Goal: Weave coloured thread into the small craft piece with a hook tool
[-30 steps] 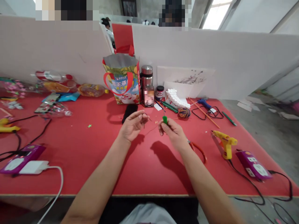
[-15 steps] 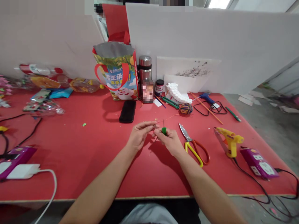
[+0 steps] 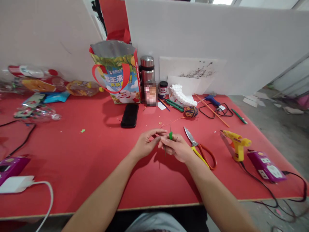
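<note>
Right hand: the right hand (image 3: 177, 149) hovers just above the red table (image 3: 79, 154), fingers curled shut around a small green piece (image 3: 170, 135) whose top pokes up between thumb and forefinger.
Left hand: the left hand (image 3: 147, 143) meets the right one at the fingertips, thumb and forefinger pinched together right beside the green piece; what they pinch is too thin to make out.
Green piece: held in the middle of the table, in front of the person, raised a little off the surface.
Thread: a thin orange thread (image 3: 173, 121) runs across the table from near the hands toward a ball of multicoloured yarn (image 3: 191, 111).
Scissors: 1 pair of scissors (image 3: 199, 148) with yellow and red handles lies just right of the right hand, blades pointing away.
Glue gun: a yellow glue gun (image 3: 236, 144) stands farther right, near a purple power strip (image 3: 265, 166).
Phone case: a black case (image 3: 129, 115) lies beyond the hands.
Back of table: a printed gift bag (image 3: 115, 77), a steel flask (image 3: 147, 69) and a small dark jar (image 3: 163, 89) stand against the white partition (image 3: 205, 35).
Left side: plastic bottles (image 3: 36, 80) lie along the far left edge.
</note>
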`<state>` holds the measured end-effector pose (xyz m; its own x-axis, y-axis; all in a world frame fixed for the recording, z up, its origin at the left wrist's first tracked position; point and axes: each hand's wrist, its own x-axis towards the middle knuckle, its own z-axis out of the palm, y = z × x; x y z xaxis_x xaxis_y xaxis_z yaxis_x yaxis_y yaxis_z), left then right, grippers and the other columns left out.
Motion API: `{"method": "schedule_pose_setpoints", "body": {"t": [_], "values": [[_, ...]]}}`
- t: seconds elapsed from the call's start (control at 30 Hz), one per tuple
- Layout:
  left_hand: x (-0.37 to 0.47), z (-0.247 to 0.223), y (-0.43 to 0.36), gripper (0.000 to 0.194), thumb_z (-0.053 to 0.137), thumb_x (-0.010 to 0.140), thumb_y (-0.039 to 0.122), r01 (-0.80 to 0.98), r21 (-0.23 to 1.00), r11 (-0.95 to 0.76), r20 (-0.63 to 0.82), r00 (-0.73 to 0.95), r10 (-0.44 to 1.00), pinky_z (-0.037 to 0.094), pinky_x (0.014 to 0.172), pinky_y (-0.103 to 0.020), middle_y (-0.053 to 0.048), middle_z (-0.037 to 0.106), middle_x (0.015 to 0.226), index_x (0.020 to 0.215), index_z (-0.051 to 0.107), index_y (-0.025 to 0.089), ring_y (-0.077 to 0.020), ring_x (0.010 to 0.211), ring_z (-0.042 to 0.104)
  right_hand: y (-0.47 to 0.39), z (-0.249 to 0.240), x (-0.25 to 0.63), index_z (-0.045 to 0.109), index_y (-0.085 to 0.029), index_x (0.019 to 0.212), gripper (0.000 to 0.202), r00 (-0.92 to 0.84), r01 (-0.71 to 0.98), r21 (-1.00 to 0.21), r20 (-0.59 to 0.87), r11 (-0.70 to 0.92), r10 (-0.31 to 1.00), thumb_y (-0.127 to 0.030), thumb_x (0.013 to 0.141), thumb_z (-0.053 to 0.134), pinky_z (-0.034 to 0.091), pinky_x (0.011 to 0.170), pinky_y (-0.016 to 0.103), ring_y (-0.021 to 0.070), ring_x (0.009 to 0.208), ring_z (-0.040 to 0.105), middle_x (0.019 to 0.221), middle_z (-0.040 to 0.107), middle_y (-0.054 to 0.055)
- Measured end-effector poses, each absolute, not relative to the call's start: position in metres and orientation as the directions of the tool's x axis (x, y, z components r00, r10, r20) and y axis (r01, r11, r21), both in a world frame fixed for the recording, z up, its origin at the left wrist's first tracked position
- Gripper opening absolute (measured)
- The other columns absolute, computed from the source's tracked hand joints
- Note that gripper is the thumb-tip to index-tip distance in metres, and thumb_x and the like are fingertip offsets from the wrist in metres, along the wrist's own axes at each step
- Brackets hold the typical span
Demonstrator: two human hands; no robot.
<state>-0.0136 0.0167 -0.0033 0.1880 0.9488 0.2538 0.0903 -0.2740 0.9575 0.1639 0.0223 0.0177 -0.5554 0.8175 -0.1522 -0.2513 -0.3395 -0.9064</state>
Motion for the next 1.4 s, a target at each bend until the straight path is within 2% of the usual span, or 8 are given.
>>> {"method": "schedule_pose_setpoints", "body": {"t": [0.2, 0.4, 0.7, 0.87, 1.03, 1.23, 1.3, 1.4], "values": [[-0.013, 0.001, 0.017, 0.016, 0.079, 0.087, 0.029, -0.211, 0.971, -0.114, 0.147, 0.150, 0.978, 0.053, 0.062, -0.024, -0.002, 0.072, 0.084, 0.098, 0.071, 0.021, -0.0133, 0.070, 0.066, 0.026, 0.019, 0.168, 0.075, -0.014, 0.073, 0.041, -0.508, -0.316, -0.871, -0.180, -0.376, 0.843, -0.054, 0.078, 0.085, 0.014, 0.044, 0.022, 0.0035, 0.042, 0.026, 0.048, 0.044, -0.007], [-0.019, 0.004, 0.019, 0.028, 0.086, 0.078, 0.037, -0.391, 0.918, 0.067, 0.055, 0.294, 0.954, 0.039, 0.041, -0.021, -0.002, 0.066, 0.069, 0.082, 0.067, 0.018, -0.0109, 0.045, 0.058, 0.037, 0.016, 0.175, 0.073, -0.014, 0.078, 0.039, -0.400, -0.397, -0.832, -0.223, -0.387, 0.889, -0.051, 0.078, 0.084, 0.010, 0.044, 0.022, 0.0027, 0.042, 0.017, 0.046, 0.033, -0.012], [-0.021, 0.002, 0.019, 0.013, 0.082, 0.080, 0.029, -0.334, 0.942, 0.020, 0.065, 0.240, 0.969, 0.036, 0.042, -0.020, -0.005, 0.070, 0.074, 0.081, 0.078, 0.017, -0.0073, 0.046, 0.049, 0.040, 0.015, 0.176, 0.073, -0.014, 0.075, 0.039, -0.287, -0.399, -0.862, -0.205, -0.312, 0.936, -0.051, 0.076, 0.086, 0.008, 0.044, 0.023, 0.0021, 0.043, 0.017, 0.050, 0.037, -0.010], [-0.015, 0.005, 0.019, 0.007, 0.081, 0.078, 0.017, -0.065, 0.992, -0.110, 0.118, 0.124, 0.985, 0.046, 0.051, -0.021, -0.004, 0.071, 0.081, 0.084, 0.085, 0.019, -0.0082, 0.053, 0.059, 0.041, 0.014, 0.179, 0.074, -0.016, 0.088, 0.034, -0.350, -0.386, -0.877, -0.147, -0.285, 0.925, -0.050, 0.084, 0.079, 0.008, 0.044, 0.024, 0.0034, 0.042, 0.018, 0.054, 0.049, -0.007], [-0.010, -0.002, 0.021, 0.018, 0.080, 0.082, 0.029, -0.081, 0.995, -0.050, 0.050, 0.003, 0.999, 0.041, 0.041, -0.023, -0.004, 0.074, 0.081, 0.097, 0.085, 0.020, -0.0084, 0.044, 0.057, 0.036, 0.017, 0.175, 0.075, -0.018, 0.099, 0.032, -0.419, -0.345, -0.896, -0.119, -0.279, 0.900, -0.047, 0.085, 0.078, 0.009, 0.046, 0.026, 0.0043, 0.044, 0.018, 0.055, 0.049, -0.008], [-0.014, -0.004, 0.022, 0.034, 0.082, 0.084, 0.032, -0.136, 0.990, 0.029, -0.032, -0.017, 0.999, 0.031, 0.036, -0.020, 0.005, 0.060, 0.047, 0.115, 0.082, 0.018, -0.0065, 0.031, 0.042, 0.030, 0.015, 0.168, 0.074, -0.016, 0.096, 0.044, -0.482, -0.131, -0.965, -0.137, -0.226, 0.865, -0.059, 0.087, 0.072, 0.015, 0.047, 0.026, 0.0060, 0.045, 0.027, 0.057, 0.053, -0.007], [-0.014, -0.003, 0.022, 0.037, 0.083, 0.082, 0.032, -0.176, 0.983, 0.043, -0.049, -0.025, 0.999, 0.034, 0.036, -0.020, 0.001, 0.068, 0.058, 0.117, 0.081, 0.019, -0.0081, 0.036, 0.051, 0.029, 0.012, 0.168, 0.074, -0.017, 0.091, 0.043, -0.471, -0.049, -0.989, -0.097, -0.136, 0.877, -0.060, 0.090, 0.068, 0.019, 0.048, 0.026, 0.0070, 0.047, 0.031, 0.056, 0.052, -0.006], [-0.013, -0.003, 0.024, 0.029, 0.082, 0.081, 0.031, -0.224, 0.974, -0.029, 0.020, -0.041, 0.999, 0.047, 0.045, -0.023, -0.008, 0.078, 0.105, 0.107, 0.083, 0.020, -0.0079, 0.049, 0.062, 0.029, 0.010, 0.168, 0.075, -0.017, 0.087, 0.042, -0.521, 0.038, -0.998, -0.064, -0.052, 0.851, -0.057, 0.095, 0.064, 0.025, 0.051, 0.025, 0.0084, 0.050, 0.037, 0.054, 0.050, -0.006]]}}
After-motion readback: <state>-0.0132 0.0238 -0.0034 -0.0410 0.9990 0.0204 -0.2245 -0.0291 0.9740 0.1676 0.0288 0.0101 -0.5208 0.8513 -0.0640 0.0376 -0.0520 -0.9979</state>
